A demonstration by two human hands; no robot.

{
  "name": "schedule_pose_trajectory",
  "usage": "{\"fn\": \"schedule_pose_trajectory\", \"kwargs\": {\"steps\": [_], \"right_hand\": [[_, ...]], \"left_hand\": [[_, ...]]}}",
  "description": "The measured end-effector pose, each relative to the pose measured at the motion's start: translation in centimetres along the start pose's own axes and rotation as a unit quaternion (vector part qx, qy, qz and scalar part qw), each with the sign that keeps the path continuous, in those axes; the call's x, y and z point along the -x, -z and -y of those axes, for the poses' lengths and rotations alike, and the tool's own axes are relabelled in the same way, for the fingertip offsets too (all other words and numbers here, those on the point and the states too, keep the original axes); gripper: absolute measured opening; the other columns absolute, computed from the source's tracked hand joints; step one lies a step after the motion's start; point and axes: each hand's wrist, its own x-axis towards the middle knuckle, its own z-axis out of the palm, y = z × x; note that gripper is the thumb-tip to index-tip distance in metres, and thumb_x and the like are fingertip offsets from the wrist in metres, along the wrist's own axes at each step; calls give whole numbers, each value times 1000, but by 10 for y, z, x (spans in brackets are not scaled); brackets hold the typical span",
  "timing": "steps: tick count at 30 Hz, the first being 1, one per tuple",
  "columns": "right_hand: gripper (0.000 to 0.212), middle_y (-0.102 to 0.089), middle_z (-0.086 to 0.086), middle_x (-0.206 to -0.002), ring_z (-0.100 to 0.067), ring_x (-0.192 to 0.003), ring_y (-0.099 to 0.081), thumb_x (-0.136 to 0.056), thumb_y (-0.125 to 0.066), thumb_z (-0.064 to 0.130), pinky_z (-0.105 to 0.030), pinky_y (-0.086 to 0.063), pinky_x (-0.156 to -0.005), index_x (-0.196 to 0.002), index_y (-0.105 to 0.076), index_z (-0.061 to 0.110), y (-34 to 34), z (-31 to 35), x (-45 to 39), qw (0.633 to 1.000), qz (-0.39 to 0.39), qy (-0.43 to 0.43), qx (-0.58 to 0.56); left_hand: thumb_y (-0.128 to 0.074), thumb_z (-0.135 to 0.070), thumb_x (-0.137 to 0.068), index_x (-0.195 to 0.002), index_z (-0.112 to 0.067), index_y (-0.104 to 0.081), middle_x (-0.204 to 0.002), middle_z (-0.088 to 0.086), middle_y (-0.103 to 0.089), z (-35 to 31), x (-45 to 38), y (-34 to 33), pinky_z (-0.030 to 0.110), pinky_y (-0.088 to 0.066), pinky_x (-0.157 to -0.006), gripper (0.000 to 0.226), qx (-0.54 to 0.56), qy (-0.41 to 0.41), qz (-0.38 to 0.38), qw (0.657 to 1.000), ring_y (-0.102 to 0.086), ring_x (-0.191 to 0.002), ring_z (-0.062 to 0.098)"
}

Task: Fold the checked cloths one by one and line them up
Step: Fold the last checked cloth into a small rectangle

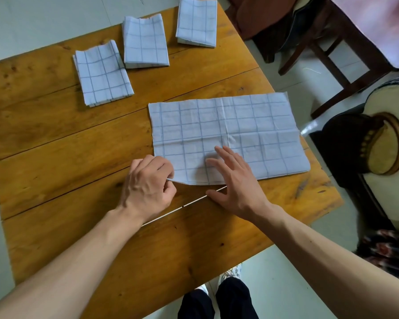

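A pale blue checked cloth (228, 132) lies flat on the right half of the wooden table (62, 143), folded into a long rectangle. My left hand (148, 187) pinches its near left corner, fingers curled. My right hand (235, 180) lies open, with straight fingers resting on the cloth's near edge just right of the left hand. Three folded checked cloths sit in a slanted row at the back: the nearest one (103, 73) at the left, one (145, 42) in the middle, and the farthest one (197, 21) at the right.
A thin white stick or cord (184, 206) lies on the table just under both hands. Dark wooden chairs (327, 49) stand off the table's right side, with a round cushioned seat (385, 143) close to the right edge. My legs and shoes (217, 298) show below the near edge.
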Motion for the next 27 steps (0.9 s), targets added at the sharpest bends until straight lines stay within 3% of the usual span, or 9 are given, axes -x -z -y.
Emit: {"fn": "schedule_pose_trajectory", "kwargs": {"steps": [5, 8, 11, 13, 15, 17, 19, 21, 27], "right_hand": [[61, -41, -4, -149, -25, -142, -30, -80, -76, 32, -43, -31, -114, -135, -51, 25, -3, 10, 0, 999, -44, 16, 23], [40, -58, -4, -122, -23, -117, -51, -75, -79, 13, -40, -49, -93, -112, -65, 18, -4, 14, 0, 993, -110, 26, 31], [21, -63, -1, -103, -21, -97, -56, -78, -73, 5, -32, -45, -78, -96, -69, 16, -1, 12, 0, 984, -169, 58, -11], [16, -65, -1, -99, -21, -93, -57, -83, -72, 6, -29, -41, -77, -96, -71, 14, 2, 6, 3, 978, -189, 87, -28], [13, -67, -1, -100, -22, -96, -59, -87, -69, 9, -33, -45, -79, -99, -72, 13, 7, 0, 6, 975, -193, 102, -44], [13, -68, -3, -101, -22, -98, -60, -90, -68, 10, -36, -47, -81, -101, -73, 12, 11, -4, 12, 972, -202, 108, -60], [13, -69, -4, -102, -23, -99, -60, -90, -69, 8, -36, -49, -81, -102, -74, 10, 15, -7, 19, 967, -219, 115, -64], [14, -69, -5, -103, -24, -101, -60, -89, -70, 6, -38, -50, -81, -102, -74, 9, 19, -13, 27, 964, -234, 113, -58], [49, -59, -8, -124, -28, -114, -53, -76, -80, 21, -42, -47, -86, -123, -66, 20, 22, -25, 56, 986, -149, -43, 55]], "left_hand": [[-58, -14, -70, -75, -18, -56, -83, -4, -62, -16, 0, 13, 39, -41, -71, 7, 47, 7, -20, 999, -57, -82, 22], [-61, -18, -70, -79, -19, -58, -84, -5, -63, -27, -2, 20, 39, -41, -74, 9, 70, -9, -26, 997, -58, -82, 21], [-68, -35, -69, -101, -17, -64, -94, -5, -65, -33, -2, 25, 37, -42, -81, 38, 75, -35, -14, 996, -60, -87, 18], [-73, -47, -66, -118, -16, -60, -107, -5, -66, -30, -3, 27, 33, -40, -84, 62, 74, -32, 3, 997, -60, -93, 16], [-78, -49, -63, -119, -17, -60, -110, -4, -66, -22, -6, 26, 29, -35, -82, 67, 62, -20, 15, 998, -60, -97, 17], [-84, -36, -65, -108, -19, -64, -106, -3, -67, -14, -10, 22, 29, -31, -78, 51, 51, -17, 23, 998, -59, -98, 18], [-72, -3, -72, -92, -17, -66, -100, -2, -68, -10, -16, 17, 30, -29, -75, 25, 52, -24, -3, 998, -61, -95, 22], [-55, 16, -72, -82, -15, -66, -88, 0, -69, -9, -22, 12, 32, -34, -74, 34, 62, -28, -14, 998, -63, -86, 25], [-75, 12, -60, -81, -14, -61, -70, -2, -59, -30, -30, 17, 36, -40, -64, 37, 66, -73, -25, 995, -55, -63, 24]]}}
